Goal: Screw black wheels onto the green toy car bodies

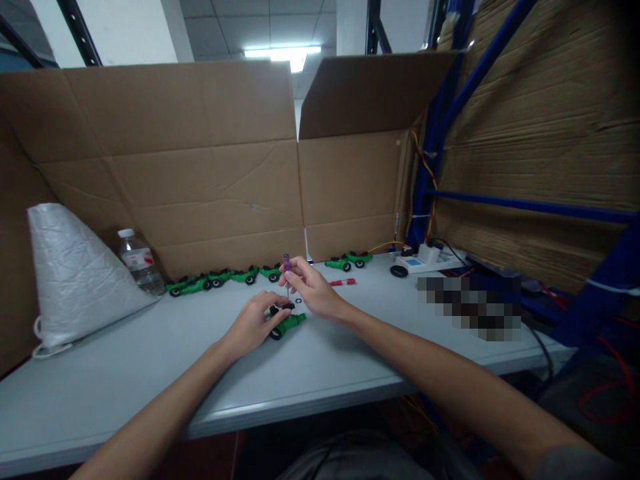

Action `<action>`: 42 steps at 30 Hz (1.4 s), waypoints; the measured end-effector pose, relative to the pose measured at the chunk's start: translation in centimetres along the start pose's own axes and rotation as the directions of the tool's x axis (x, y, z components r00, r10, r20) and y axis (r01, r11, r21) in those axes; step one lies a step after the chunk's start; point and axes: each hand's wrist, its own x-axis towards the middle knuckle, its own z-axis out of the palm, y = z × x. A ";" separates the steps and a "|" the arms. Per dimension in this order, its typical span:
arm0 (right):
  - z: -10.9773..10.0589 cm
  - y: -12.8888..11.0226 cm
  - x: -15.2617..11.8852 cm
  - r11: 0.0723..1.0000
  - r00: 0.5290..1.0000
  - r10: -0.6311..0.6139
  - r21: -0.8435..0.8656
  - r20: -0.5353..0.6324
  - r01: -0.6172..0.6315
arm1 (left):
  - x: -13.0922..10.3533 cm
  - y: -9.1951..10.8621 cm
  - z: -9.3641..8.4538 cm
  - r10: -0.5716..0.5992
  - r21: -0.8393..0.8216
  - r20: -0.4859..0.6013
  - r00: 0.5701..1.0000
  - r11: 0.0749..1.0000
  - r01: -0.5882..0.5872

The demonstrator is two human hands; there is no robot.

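On the table [360, 360], left hand [253, 324] holds green car [292, 323], right hand [314, 289] purple screwdriver [287, 261]

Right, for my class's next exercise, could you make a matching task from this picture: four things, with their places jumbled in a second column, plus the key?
1. screwdriver
2. bottle
3. power strip
4. nearest toy car

A. beside the white bag
B. by the fingers of the left hand
C. upright in the grip of the right hand
D. near the blue post

Pairs: 1-C, 2-A, 3-D, 4-B
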 end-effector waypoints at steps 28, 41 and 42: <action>-3.3 2.4 0.4 0.816 0.981 0.153 -0.575 0.116 -0.059 | 4.9 -2.9 0.9 -0.336 -0.388 0.272 0.902 0.819 0.422; -4.3 3.5 0.0 0.814 0.982 0.070 -0.578 0.177 0.046 | 3.8 -3.3 1.0 -0.223 -0.325 0.145 0.964 0.909 0.259; -4.3 3.5 0.0 0.813 0.981 0.070 -0.580 0.180 0.048 | 3.7 -3.4 1.0 -0.205 -0.294 0.108 0.973 0.928 0.228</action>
